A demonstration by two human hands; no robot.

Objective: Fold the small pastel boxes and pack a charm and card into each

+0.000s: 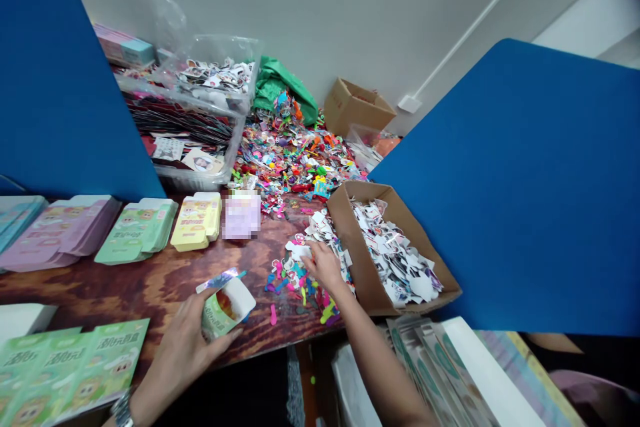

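The person's left hand [186, 353] clenched a small printed card box [226, 307], its long axis tilted away across the wooden table [125, 287]. The right hand [324, 265] lay on loose paper cutouts [320, 233] beside a cardboard tray [350, 240]; whether it grasped any, one couldn't tell.

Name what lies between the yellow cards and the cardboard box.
In the head view, a blurred pale stack and colourful scraps lie between the yellow cards and the cardboard box.

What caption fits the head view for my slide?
Left hand holds a small printed card over the wooden table; right hand touches cut paper pieces beside a cardboard box.
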